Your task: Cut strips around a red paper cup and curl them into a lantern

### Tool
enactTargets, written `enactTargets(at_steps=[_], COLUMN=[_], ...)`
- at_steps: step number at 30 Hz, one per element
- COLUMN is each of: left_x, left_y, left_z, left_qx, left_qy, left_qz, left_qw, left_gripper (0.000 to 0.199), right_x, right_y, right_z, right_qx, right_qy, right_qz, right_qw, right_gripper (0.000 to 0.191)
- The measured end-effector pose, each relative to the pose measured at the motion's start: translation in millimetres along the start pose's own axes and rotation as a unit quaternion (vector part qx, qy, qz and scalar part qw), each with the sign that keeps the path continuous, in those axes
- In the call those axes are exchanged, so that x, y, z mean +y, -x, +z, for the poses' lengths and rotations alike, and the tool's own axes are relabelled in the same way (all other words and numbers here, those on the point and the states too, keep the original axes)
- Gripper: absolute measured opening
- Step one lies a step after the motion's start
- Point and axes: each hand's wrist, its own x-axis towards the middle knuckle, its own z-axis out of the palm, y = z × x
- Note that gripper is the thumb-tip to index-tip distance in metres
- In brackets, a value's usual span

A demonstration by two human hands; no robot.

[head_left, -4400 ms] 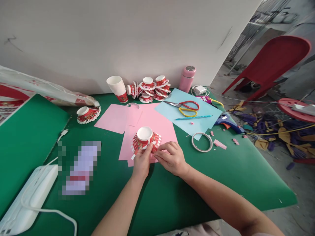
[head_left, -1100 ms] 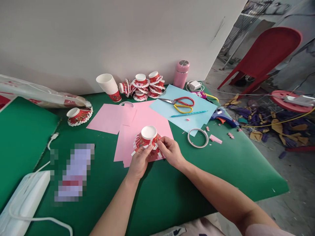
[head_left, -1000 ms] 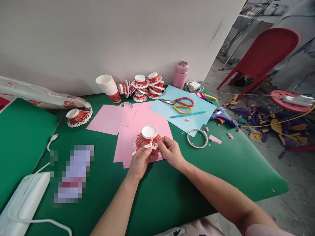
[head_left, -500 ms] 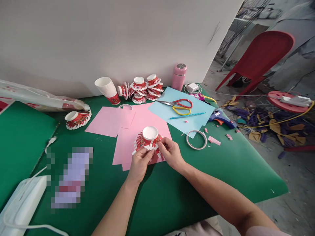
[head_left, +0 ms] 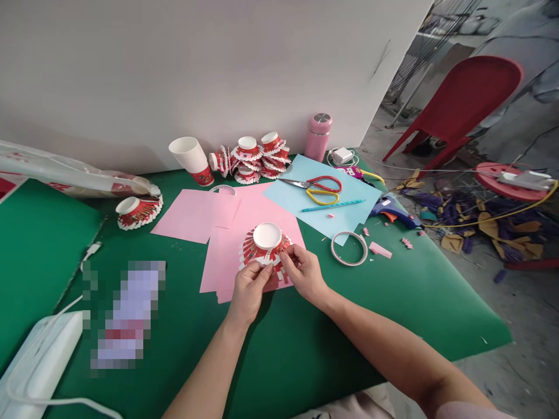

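A red and white paper cup (head_left: 267,237), base up and its wall cut into strips that fan outward, sits over pink paper sheets (head_left: 227,250). My left hand (head_left: 250,286) pinches strips at the cup's near edge. Close beside it, my right hand (head_left: 302,269) has its thumb and forefinger closed on strips at the near right edge. The fingertips cover part of the strips. Behind lie scissors (head_left: 323,190) and a blue pencil (head_left: 334,206) on light blue paper (head_left: 292,189). A tape roll (head_left: 349,248) lies to the right.
Stacked cups (head_left: 191,160), several fringed cups (head_left: 253,157) and a pink bottle (head_left: 318,137) stand by the wall. Another fringed cup (head_left: 138,212) is at the left. A glue gun (head_left: 395,212) lies at the right edge, and a white power strip (head_left: 41,361) at the near left.
The cup has turned or tilted slightly between my fingers, and its strips at the left sit differently. Both hands stay nearly in place, still pinching the strips.
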Motion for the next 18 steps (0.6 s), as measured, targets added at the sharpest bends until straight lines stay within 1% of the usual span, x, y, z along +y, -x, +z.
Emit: enactTargets(at_steps=[4,7,9,12,15,18], left_x=[3.6,4.3,3.7,1.9,-0.2,-1.4], left_y=[1.1,1.2,0.9,0.5,0.7,1.2], left_z=[4.4,6.8,7.5,7.2,6.1,5.5], left_qx=[-0.017,-0.007,0.006,0.007,0.017,0.021], left_qy=[0.043,0.070,0.087,0.103,0.104,0.101], left_qz=[-0.031,-0.052,-0.054,-0.048,-0.041,-0.040], left_qw=[0.998,0.996,0.995,0.993,0.994,0.994], left_gripper=[0.021,0.022,0.023,0.021,0.017,0.017], right_x=[-0.8,-1.5,-1.6,-1.4,-1.0,-0.9], right_y=[-2.0,-2.4,-1.8,-0.3,0.5,0.6], right_z=[-0.8,-1.4,-1.4,-0.5,0.4,0.6], right_qx=[0.019,0.021,0.016,0.008,0.006,0.003], right_qy=[-0.004,-0.010,-0.014,-0.014,-0.009,-0.011], right_qz=[-0.011,-0.012,-0.012,-0.013,-0.014,-0.014], right_qw=[1.000,1.000,1.000,1.000,1.000,1.000], right_gripper=[0.024,0.023,0.022,0.022,0.022,0.022])
